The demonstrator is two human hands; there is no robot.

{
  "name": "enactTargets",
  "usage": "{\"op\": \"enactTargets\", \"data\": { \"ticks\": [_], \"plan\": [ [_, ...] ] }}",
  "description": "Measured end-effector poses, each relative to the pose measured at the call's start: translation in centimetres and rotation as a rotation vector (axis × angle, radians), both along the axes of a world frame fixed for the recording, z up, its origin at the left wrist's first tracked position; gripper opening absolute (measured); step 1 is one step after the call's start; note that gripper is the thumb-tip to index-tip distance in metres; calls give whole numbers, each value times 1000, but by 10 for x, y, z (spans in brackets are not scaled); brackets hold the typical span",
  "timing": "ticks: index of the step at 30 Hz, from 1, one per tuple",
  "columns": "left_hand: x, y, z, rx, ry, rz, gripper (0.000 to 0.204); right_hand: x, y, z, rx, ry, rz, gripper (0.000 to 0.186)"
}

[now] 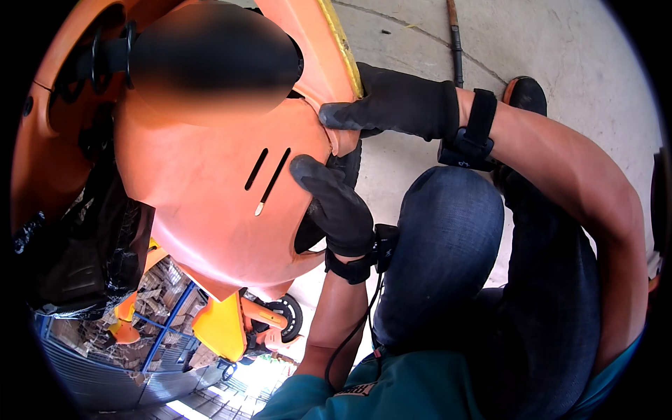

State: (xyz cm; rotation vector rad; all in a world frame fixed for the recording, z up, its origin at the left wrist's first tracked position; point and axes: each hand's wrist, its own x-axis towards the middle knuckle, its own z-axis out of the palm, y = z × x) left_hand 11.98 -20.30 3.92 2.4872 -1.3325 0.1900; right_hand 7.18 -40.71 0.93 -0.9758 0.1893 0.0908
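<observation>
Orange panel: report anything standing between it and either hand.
Nothing visible stands in the way. The gloved left hand has its thumb on the orange panel, beside the two slots; the gloved right hand has its thumb at the panel's upper right edge. The panel's far side is hidden.

The left hand (339, 217) and right hand (409, 101) wear black gloves (427, 115). Black straps (483, 115) circle both wrists, each with a boxy black module (385, 247); the right's bears a small pale marking. A thin black cable (358, 326) runs from the left one. Teal shirt (427, 385), dark blue jeans (444, 227), black shoe (530, 96) with orange edging.
</observation>
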Motion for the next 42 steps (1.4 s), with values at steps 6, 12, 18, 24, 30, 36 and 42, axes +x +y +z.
{"op": "enactTargets", "data": {
  "ticks": [6,12,18,24,30,36,42],
  "plan": [
    [-6,-24,23,321,-68,-132,52,-1,-10,8,19,110,89,73],
    [-2,-29,13,278,-201,-96,53,1,-5,2,33,65,-25,69],
    [-9,-28,11,420,-272,-18,52,3,-22,2,46,94,120,72],
    [-5,-24,6,344,-318,-42,52,3,-12,8,71,30,-38,74],
    [-5,-24,9,479,-436,-110,45,5,-6,2,-33,105,-71,66],
    [-10,-15,-3,452,-377,-42,38,8,0,-1,-148,50,-129,54],
    [1,-31,10,389,-445,-125,34,7,-17,-8,-59,-35,-49,72]
  ]
}}
